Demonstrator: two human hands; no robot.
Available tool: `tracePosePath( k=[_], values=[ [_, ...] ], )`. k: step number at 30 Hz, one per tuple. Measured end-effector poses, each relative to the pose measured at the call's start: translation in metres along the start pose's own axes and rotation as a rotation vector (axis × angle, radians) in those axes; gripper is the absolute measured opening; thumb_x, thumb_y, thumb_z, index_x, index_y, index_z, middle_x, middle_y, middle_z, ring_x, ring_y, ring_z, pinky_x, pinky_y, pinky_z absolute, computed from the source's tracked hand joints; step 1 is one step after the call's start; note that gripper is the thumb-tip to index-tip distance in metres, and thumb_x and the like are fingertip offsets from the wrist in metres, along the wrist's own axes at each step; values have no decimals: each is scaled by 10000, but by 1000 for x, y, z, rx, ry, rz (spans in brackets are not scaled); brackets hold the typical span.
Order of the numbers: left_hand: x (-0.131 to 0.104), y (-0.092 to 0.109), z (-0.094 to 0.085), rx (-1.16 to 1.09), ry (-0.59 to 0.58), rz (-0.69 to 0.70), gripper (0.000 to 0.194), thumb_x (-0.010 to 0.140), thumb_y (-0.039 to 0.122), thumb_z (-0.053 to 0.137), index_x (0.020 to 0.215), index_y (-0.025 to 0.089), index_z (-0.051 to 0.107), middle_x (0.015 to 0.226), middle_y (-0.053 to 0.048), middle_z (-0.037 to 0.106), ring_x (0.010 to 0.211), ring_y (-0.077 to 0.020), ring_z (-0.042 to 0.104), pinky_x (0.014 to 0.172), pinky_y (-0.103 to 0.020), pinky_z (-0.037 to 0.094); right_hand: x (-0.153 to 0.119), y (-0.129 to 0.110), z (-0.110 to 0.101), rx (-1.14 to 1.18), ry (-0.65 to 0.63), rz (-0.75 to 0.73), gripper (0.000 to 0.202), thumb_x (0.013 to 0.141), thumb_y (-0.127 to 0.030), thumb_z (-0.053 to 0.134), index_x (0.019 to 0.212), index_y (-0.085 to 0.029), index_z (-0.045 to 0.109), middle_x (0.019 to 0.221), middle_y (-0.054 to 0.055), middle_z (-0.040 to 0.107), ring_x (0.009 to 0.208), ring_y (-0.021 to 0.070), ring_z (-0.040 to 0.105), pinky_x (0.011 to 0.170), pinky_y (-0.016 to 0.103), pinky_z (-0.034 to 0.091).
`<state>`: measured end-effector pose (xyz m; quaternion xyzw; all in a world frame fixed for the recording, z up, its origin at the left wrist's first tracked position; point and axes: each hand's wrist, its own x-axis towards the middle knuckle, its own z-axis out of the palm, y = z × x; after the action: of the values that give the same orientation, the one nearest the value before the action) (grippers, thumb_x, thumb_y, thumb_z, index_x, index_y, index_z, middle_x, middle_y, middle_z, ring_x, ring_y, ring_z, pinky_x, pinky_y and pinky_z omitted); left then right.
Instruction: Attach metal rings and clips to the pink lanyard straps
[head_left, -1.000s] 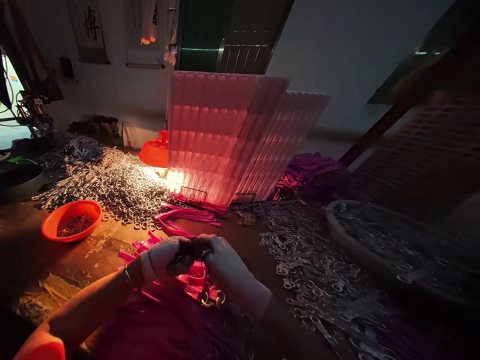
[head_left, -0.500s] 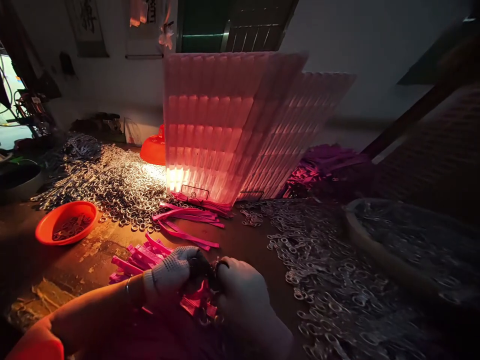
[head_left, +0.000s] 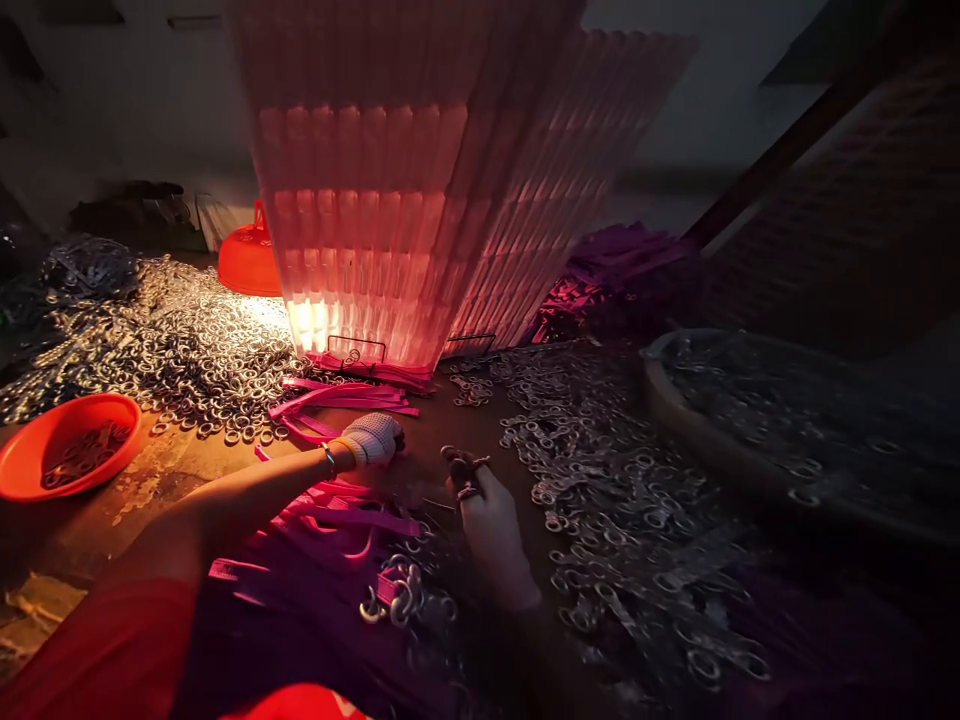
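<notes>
My left hand (head_left: pixel 373 440), in a white dotted glove with dark fingertips, is over the table beside a bunch of pink straps (head_left: pixel 352 397). Its fingers are curled and mostly hidden. Lower and to the right, my right hand (head_left: pixel 489 525) is gloved too, with dark coverings on the fingers. Thumb and fingers are bent together around something small that the shadow blurs. On my lap lie more pink straps (head_left: pixel 360 515), and a cluster of metal rings (head_left: pixel 405 592) with a bit of pink strap among them.
A heap of metal rings (head_left: pixel 217 360) glows under an orange lamp (head_left: pixel 250 262). An orange bowl (head_left: pixel 112 470) holds metal pieces. Translucent corrugated panels (head_left: pixel 360 230) stand upright behind. Metal clasps (head_left: pixel 622 530) spread at right, beside a large round basin (head_left: pixel 660 385). Purple straps (head_left: pixel 622 255) lie farther back.
My hands were together over the lap and have come apart. The left has moved forward toward the straps, the right forward and slightly right. The view has tilted down and shifted right.
</notes>
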<state>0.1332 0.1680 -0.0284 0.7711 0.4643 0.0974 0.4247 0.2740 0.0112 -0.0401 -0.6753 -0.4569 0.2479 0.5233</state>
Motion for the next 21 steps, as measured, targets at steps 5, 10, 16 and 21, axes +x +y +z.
tracePosePath(
  k=[5,10,16,21],
  values=[
    [3,2,26,81,-40,-26,224,919,318,632,1040,131,647,1084,-86,650,961,-184,626,854,-384,538,-12,0,4,-4,-152,-58,368,780,-241,476,1053,-178,716,986,68,734,916,230,639,840,355,504],
    [-34,11,-17,-16,-15,29,167,846,306,658,791,149,668,709,-46,636,665,-138,580,603,-239,457,-16,-29,7,38,-226,-181,304,867,-234,474,1066,-183,699,1009,74,730,953,221,649,844,339,496],
    [-124,18,-52,-401,-88,-59,398,822,547,586,780,153,620,465,36,483,357,-75,354,359,-199,266,-24,-72,23,-362,-288,-396,227,735,-82,482,824,-162,674,800,76,696,729,187,591,642,285,361],
    [-166,9,-42,-570,-87,-101,385,839,518,564,666,179,507,473,44,447,362,-69,346,350,-194,233,-43,-95,34,-783,-303,-573,150,693,-97,539,765,-158,655,770,98,680,669,184,528,606,331,225]
  ],
)
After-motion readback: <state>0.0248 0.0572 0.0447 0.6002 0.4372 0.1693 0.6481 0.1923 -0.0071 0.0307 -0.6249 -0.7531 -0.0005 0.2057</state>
